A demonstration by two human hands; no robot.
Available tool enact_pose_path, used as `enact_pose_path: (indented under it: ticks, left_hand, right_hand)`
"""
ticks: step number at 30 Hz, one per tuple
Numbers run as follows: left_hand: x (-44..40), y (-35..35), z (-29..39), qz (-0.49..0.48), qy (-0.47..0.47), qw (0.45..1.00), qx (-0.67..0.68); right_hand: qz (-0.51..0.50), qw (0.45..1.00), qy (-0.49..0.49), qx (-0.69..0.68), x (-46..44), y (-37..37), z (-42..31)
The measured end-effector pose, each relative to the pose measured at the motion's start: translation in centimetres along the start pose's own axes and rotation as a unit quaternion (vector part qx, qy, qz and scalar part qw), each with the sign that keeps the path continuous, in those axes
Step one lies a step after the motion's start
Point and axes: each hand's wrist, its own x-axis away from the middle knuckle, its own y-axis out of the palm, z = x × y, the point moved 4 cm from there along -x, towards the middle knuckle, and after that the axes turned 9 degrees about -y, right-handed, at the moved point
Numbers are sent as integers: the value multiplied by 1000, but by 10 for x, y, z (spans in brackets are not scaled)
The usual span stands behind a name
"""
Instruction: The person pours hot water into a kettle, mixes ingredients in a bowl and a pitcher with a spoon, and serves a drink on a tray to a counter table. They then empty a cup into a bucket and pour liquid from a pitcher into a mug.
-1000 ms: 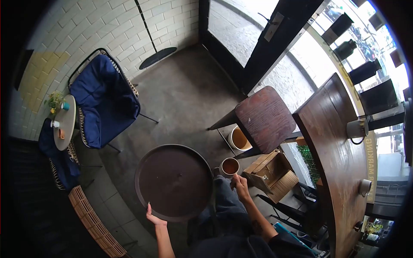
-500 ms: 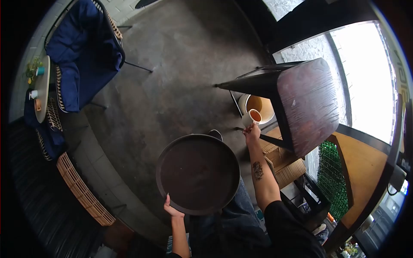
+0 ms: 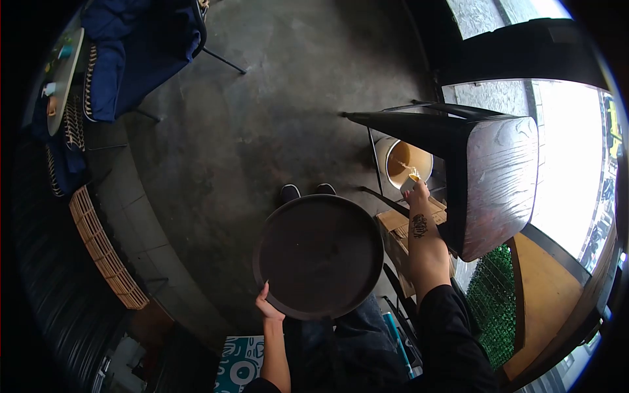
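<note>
A round dark brown serving tray (image 3: pixel 319 255) is held level in front of me, its surface bare. My left hand (image 3: pixel 268 308) grips its near left rim, thumb on top. Out to the right, my right hand (image 3: pixel 417 190) is closed around a light-coloured mug (image 3: pixel 410 184). The mug tips over a white bucket (image 3: pixel 385 157), and pale liquid (image 3: pixel 404 164) streams from it into the bucket. Brownish liquid shows inside the bucket. Most of the mug is hidden by my fingers.
A black stool with a plastic-wrapped seat (image 3: pixel 501 187) stands beside the bucket. Cardboard (image 3: pixel 396 226) lies below it. At upper left are a blue cushioned chair (image 3: pixel 147 56) and a small round table (image 3: pixel 69 78) with cups. A wicker piece (image 3: pixel 108 249) lies at left.
My right hand has moved over the bucket and tilted the mug, and liquid now pours out. The tray is still in my left hand. My view has shifted.
</note>
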Motion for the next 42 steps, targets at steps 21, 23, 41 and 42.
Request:
enact_pose_path:
  ticks: [21, 23, 41, 42]
  left_hand:
    - [-5, 12, -22, 2, -34, 999, -19]
    - [-5, 14, -22, 1, -23, 1000, -21]
    - [-3, 17, -9, -29, 4, 1000, -6]
    - [-1, 15, -13, -34, 11, 999, 0]
  right_hand:
    - [45, 810, -192, 552, 74, -4, -58]
    - [30, 781, -207, 588, 68, 0, -51]
    - [-207, 969, -123, -59, 123, -9, -15]
    - [-243, 959, -113, -91, 136, -16, -16]
